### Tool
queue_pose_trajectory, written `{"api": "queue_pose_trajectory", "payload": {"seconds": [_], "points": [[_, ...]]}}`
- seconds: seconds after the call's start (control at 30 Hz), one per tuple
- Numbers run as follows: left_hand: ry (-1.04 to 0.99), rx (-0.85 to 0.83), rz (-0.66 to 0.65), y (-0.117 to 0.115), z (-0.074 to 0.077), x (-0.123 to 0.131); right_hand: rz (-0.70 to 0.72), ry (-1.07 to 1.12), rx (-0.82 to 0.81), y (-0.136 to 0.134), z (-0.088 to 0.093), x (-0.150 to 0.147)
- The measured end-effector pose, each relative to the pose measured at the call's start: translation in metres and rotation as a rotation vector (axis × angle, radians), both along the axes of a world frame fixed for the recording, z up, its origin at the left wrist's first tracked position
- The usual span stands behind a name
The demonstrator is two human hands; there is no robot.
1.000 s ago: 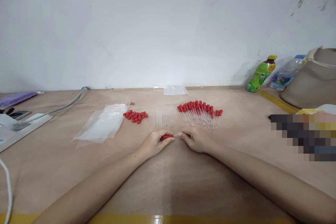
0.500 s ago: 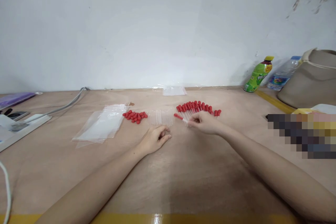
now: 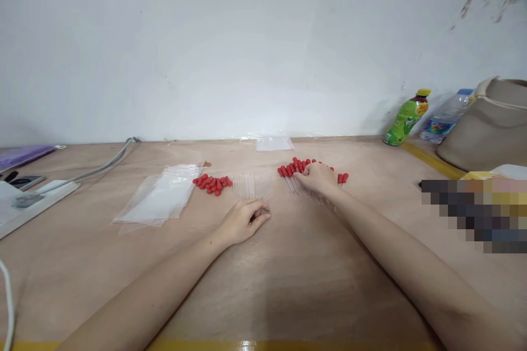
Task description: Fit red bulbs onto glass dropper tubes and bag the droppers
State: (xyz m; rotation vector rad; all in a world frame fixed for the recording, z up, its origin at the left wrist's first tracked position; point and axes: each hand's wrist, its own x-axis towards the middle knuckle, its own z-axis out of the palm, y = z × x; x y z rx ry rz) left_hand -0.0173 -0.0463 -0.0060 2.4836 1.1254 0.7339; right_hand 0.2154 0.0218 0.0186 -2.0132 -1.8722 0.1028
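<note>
My right hand (image 3: 315, 177) lies on the pile of assembled droppers (image 3: 297, 167), which have red bulbs on clear tubes. Its fingers are bent down into the pile, and what they pinch is hidden. My left hand (image 3: 247, 219) rests on the table (image 3: 263, 285) nearer me, fingers loosely curled with nothing in them. Just beyond it lies a row of bare clear tubes (image 3: 252, 185). A small heap of loose red bulbs (image 3: 213, 182) lies to the left of the tubes.
Clear plastic bags (image 3: 158, 197) lie left of the bulbs, with another bag (image 3: 274, 143) near the wall. A grey cable (image 3: 96, 167) and a white board (image 3: 33, 200) lie at the far left. A green bottle (image 3: 405, 118), a water bottle (image 3: 447, 115) and a beige bag (image 3: 489, 126) stand at the right.
Both hands held one dropper together in front of me. My right hand then carried it away to the assembled pile and now rests on it. My left hand let go and stayed.
</note>
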Motion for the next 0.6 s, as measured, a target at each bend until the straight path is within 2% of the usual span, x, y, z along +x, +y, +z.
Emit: {"api": "queue_pose_trajectory", "payload": {"seconds": [0.13, 0.27, 0.5, 0.6], "points": [[0.013, -0.002, -0.006, 0.001, 0.0, 0.0, 0.051, -0.005, 0.05, -0.009, 0.001, -0.013], [0.007, 0.001, -0.005, 0.001, 0.0, 0.0, 0.146, -0.038, 0.047, -0.014, -0.001, -0.041], [0.014, 0.027, -0.002, -0.003, 0.0, 0.0, 0.114, -0.14, -0.096, -0.005, 0.0, -0.077], [0.042, 0.142, 0.047, 0.002, 0.004, -0.004, 0.105, -0.149, -0.109, -0.005, 0.003, -0.08]]}}
